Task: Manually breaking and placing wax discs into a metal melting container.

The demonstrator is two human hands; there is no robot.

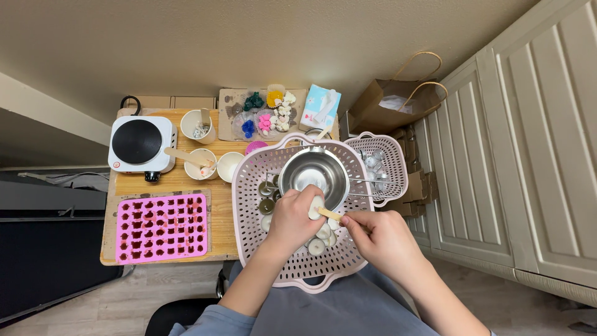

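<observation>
My left hand (295, 219) holds a small white round piece (315, 208) over a pink perforated basket (252, 205) on my lap. My right hand (380, 236) grips a wooden stick (329, 214) whose tip touches that white piece. A shiny steel pot (313, 173) with a long handle sits in the basket just beyond my hands. Several small white and dark round cups (321, 244) lie on the basket floor under my hands.
A pink silicone mould (161, 228) lies on the wooden table (221, 214) at left. Behind it stand a white hotplate (140, 144), three white cups (198, 126) and a tray of coloured wax shapes (266, 112). A second basket (380, 165), a tissue box (320, 107), a paper bag (392, 99) and cabinet doors (528, 155) are at right.
</observation>
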